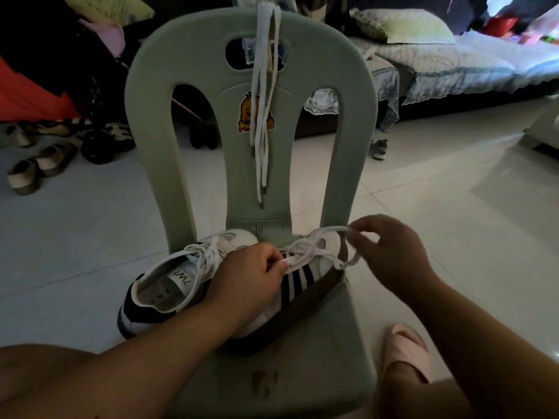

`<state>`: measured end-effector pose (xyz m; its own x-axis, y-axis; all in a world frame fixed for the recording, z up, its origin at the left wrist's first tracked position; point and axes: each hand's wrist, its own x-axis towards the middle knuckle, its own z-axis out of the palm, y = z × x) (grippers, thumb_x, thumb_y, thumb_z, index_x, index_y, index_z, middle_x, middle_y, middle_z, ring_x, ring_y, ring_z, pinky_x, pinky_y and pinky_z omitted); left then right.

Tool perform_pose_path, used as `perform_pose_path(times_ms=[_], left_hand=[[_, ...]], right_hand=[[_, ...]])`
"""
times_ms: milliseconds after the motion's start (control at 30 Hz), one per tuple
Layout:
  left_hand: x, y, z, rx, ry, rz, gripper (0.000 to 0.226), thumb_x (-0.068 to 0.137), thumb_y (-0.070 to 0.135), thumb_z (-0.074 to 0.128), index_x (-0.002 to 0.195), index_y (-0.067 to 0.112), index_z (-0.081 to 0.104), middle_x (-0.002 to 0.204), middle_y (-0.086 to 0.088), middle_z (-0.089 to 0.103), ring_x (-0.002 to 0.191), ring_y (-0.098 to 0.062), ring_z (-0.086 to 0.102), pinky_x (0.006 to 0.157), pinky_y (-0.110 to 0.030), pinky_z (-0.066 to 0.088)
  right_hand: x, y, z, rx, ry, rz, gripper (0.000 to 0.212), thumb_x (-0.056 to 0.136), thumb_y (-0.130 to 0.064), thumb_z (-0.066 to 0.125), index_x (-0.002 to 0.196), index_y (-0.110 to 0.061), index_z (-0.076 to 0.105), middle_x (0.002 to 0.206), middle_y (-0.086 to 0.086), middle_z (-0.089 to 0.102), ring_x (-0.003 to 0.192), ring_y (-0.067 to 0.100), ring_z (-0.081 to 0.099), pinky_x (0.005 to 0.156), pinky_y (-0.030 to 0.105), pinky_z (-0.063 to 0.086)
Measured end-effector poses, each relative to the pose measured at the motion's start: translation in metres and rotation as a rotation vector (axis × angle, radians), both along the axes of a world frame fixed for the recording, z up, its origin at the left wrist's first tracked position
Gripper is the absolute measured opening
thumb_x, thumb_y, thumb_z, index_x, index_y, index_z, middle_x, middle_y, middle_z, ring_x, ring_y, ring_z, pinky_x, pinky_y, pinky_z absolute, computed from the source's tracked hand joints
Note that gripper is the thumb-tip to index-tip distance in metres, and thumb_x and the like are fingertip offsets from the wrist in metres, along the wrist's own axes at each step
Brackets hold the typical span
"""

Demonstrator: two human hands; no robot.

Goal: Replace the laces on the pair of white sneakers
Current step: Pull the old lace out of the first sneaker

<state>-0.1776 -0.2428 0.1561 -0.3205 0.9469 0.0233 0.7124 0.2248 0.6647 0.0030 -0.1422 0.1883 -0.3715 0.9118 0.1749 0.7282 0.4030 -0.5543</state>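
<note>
Two white sneakers with black stripes lie on the seat of a pale green plastic chair [341,352]. The left sneaker [169,285] is laced, its opening toward me. The right sneaker [305,285] lies partly under my left hand [251,279], which pinches a strand of its white lace [314,252] over the tongue. My right hand [390,252] pinches a loop of the same lace beside the toe. Two spare white laces [266,95] hang over the chair's backrest.
A pink slipper on a foot [408,349] is on the tiled floor right of the chair. Sandals [36,167] and a stroller's wheels sit at the left. A bed [453,62] with a pillow stands at the back right.
</note>
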Motion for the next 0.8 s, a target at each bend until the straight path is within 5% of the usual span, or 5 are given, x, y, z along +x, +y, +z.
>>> perform_pose_path(times_ms=[167,500,600,667,800], left_hand=[[0.005,0.0,0.0,0.01,0.018,-0.022,0.015,0.092,0.036,0.056,0.077,0.033,0.057,0.072,0.009,0.06,0.068,-0.004,0.054,0.062,-0.025,0.045],[0.006,0.001,-0.001,0.013,-0.003,-0.026,0.011,0.091,0.037,0.058,0.082,0.032,0.062,0.077,0.01,0.062,0.073,-0.003,0.055,0.072,-0.031,0.05],[0.004,0.001,0.002,-0.002,0.001,-0.006,0.008,0.093,0.033,0.055,0.087,0.031,0.061,0.081,0.011,0.062,0.075,0.0,0.054,0.07,-0.024,0.048],[0.005,0.001,0.002,-0.015,-0.004,-0.007,0.007,0.094,0.034,0.054,0.089,0.033,0.058,0.082,0.013,0.06,0.075,0.001,0.053,0.068,-0.019,0.046],[0.02,-0.003,0.001,-0.101,-0.017,-0.145,0.013,0.094,0.04,0.052,0.096,0.033,0.063,0.086,0.015,0.062,0.077,0.004,0.055,0.074,-0.021,0.049]], right_hand=[[-0.028,-0.029,-0.017,0.014,-0.241,0.339,0.046,0.086,-0.046,0.06,0.131,-0.041,0.051,0.13,-0.015,0.053,0.121,0.009,0.043,0.109,0.039,0.031],[-0.03,-0.032,-0.018,0.219,-0.513,0.368,0.027,0.098,-0.042,0.043,0.114,-0.03,0.061,0.12,-0.008,0.06,0.119,0.013,0.049,0.114,0.039,0.015],[-0.017,-0.019,-0.014,0.202,-0.206,0.152,0.021,0.097,-0.031,0.044,0.097,-0.021,0.062,0.094,-0.004,0.056,0.092,0.012,0.052,0.093,0.033,0.04],[-0.002,-0.001,-0.002,0.113,0.015,-0.067,0.017,0.097,-0.026,0.047,0.088,-0.017,0.059,0.081,-0.003,0.052,0.073,0.009,0.048,0.065,0.021,0.036],[0.01,0.004,0.005,-0.127,-0.153,0.059,0.013,0.095,-0.027,0.053,0.085,-0.023,0.059,0.076,-0.01,0.053,0.069,0.004,0.05,0.056,0.015,0.029]])
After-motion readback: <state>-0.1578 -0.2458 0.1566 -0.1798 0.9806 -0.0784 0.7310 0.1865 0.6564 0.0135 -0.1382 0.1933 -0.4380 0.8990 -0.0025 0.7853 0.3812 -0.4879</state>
